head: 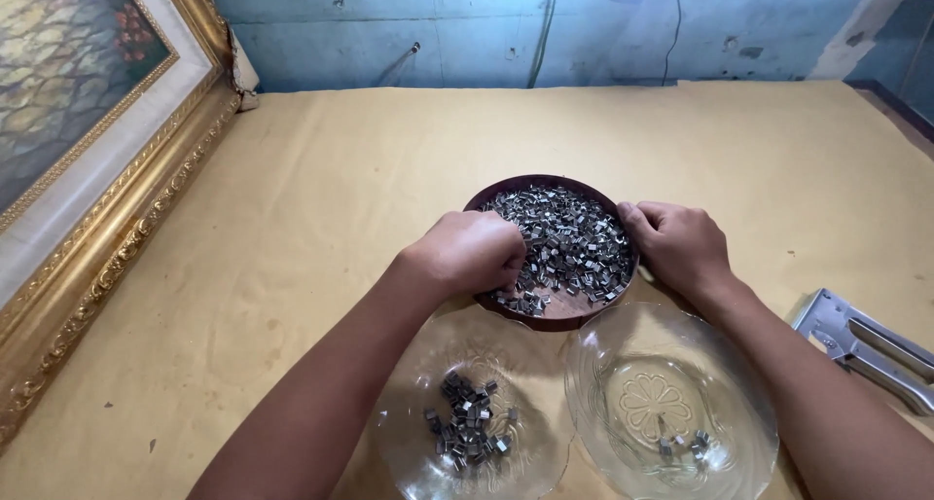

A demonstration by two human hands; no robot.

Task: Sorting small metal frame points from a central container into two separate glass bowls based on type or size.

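Hundreds of small silver metal clips (569, 242) fill the round brown dish (545, 317) that sits at the middle of our tan-covered table (292, 218). The clips lie heaped and jumbled, so they point every way and share no common long axis; the dish itself is round and favours no direction.

Our left hand (474, 252) reaches in over the dish's near-left rim with its fingers curled down into the pile; they seem to pinch a few clips, though the knuckles hide the tips and we cannot tell for sure. Our right hand (679, 245) rests against the dish's right rim, fingers bent around the edge and touching it.

Two clear glass bowls stand just in front of the dish, side by side and touching. The left glass bowl (409, 461) holds a small scatter of clips, and the right glass bowl (749, 412), with a flower pattern pressed in its base, holds only a few.

A grey staple gun (861, 349) lies at our right, its long body running toward the near-right edge. A gilt picture frame (117, 237) leans along the left.
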